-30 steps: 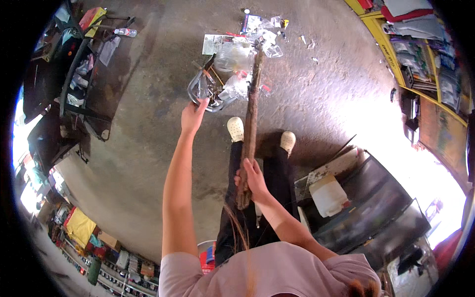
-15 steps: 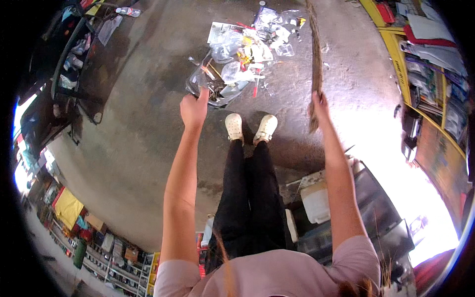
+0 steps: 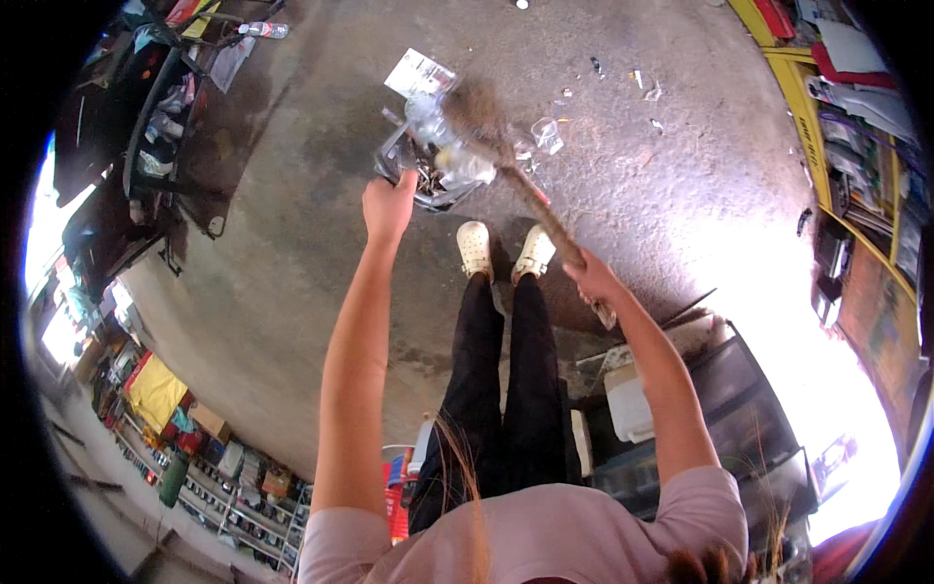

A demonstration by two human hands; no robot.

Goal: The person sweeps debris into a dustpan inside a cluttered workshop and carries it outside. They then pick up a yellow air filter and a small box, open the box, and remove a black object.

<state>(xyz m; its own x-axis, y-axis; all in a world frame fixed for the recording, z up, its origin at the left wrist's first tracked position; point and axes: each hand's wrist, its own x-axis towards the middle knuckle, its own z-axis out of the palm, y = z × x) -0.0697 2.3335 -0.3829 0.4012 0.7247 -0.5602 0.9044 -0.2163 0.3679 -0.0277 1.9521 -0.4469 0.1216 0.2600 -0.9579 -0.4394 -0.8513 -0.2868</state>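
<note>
My left hand [image 3: 391, 206] is closed on the near left edge of a grey, dark-rimmed dustpan [image 3: 440, 201] on the floor just ahead of my feet. Clear plastic pieces and mixed litter [image 3: 465, 169] lie in and over it. A brown straw hand broom [image 3: 541, 202] is gripped in my right hand [image 3: 595, 280], near the handle's end. It slants up and left, and its blurred head is over the litter at the dustpan's far side. A printed white sheet [image 3: 418, 74] lies beyond the dustpan. One clear plastic cup-like piece [image 3: 548, 136] rests right of the broom.
Small scraps [image 3: 652, 92] are scattered on the concrete floor ahead to the right. A plastic bottle [image 3: 264, 30] lies far left beside a black metal frame [image 3: 136, 127]. Yellow shelving [image 3: 812, 146] stands at right, and a white container [image 3: 629, 404] is behind my right side.
My right hand has moved left and nearer, swinging the broom from upright to slanting over the dustpan. The spread litter pile has been swept left toward the dustpan. My left hand stays on it.
</note>
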